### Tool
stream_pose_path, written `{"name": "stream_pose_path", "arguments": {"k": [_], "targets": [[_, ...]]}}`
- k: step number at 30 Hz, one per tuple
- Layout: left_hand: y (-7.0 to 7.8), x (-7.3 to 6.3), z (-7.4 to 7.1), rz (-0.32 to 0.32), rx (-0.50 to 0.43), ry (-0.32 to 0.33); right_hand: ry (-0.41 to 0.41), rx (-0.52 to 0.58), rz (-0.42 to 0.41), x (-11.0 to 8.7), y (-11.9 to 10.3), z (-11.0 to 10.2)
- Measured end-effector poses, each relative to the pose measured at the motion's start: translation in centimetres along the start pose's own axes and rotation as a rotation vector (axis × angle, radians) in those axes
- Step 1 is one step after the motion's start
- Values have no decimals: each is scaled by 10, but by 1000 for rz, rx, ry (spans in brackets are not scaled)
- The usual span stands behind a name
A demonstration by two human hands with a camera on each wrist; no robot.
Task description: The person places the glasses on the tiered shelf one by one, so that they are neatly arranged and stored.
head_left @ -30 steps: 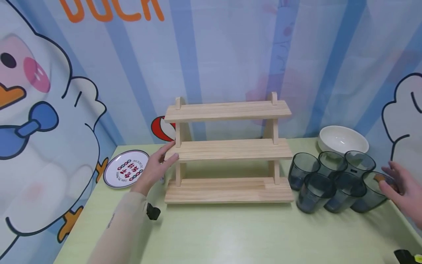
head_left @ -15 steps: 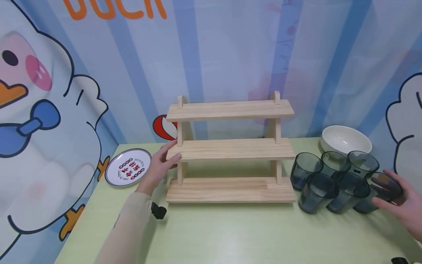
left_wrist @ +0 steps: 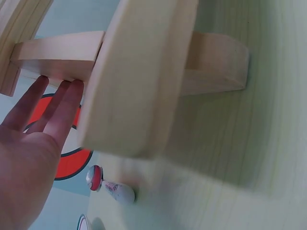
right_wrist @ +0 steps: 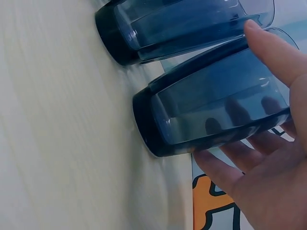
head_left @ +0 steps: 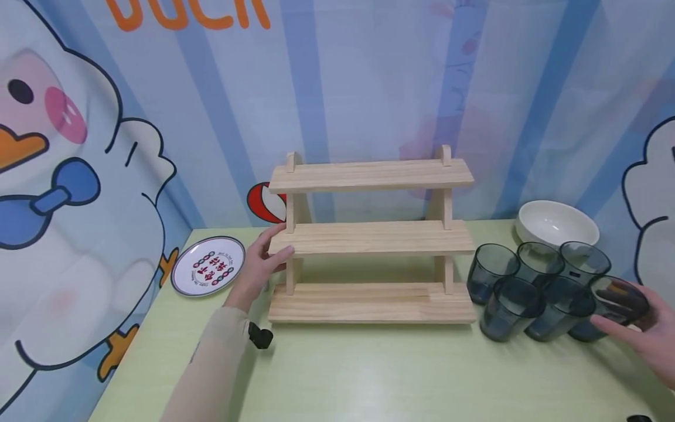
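A three-tier wooden display shelf (head_left: 371, 237) stands in the middle of the table. My left hand (head_left: 258, 264) is at the left end of its middle board, thumb at the front and fingers behind. In the left wrist view, the fingertips (left_wrist: 76, 87) touch the upright. On the right, my right hand (head_left: 651, 337) holds a smoky blue drinking glass (right_wrist: 211, 100), thumb on one side and fingers on the other, its fingers showing through the wall. That glass leans toward the hand, its base close to the table. Several matching glasses (head_left: 511, 310) stand upright beside it.
A white bowl (head_left: 558, 224) sits behind the glasses. An oval plate with red print (head_left: 208, 266) lies at the left. Beyond the shelf, the left wrist view shows a small red-and-white tube-shaped thing (left_wrist: 114, 188). A duck-print curtain (head_left: 369, 76) closes the back.
My right hand has closed around the rightmost glass and its rim now tips toward the hand. My left hand stays at the shelf. The head view has shifted slightly.
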State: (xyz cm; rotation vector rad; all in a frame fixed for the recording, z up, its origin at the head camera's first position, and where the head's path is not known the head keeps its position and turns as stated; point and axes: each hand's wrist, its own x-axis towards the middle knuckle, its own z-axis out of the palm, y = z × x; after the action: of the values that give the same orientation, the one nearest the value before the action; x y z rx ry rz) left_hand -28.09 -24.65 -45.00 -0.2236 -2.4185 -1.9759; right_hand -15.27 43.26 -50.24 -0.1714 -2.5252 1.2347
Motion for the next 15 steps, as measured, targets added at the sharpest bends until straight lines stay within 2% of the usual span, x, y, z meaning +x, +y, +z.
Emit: {"name": "stream_pose_path", "arguments": {"k": [7, 11, 15], "targets": [[0, 1, 4, 8, -12, 20, 77, 12, -20, -2, -4, -4], [2, 2, 4, 19, 2, 34, 121, -32, -19, -4, -6, -8], [2, 3, 4, 21, 5, 44, 140, -38, -56, -5, -11, -16]]}}
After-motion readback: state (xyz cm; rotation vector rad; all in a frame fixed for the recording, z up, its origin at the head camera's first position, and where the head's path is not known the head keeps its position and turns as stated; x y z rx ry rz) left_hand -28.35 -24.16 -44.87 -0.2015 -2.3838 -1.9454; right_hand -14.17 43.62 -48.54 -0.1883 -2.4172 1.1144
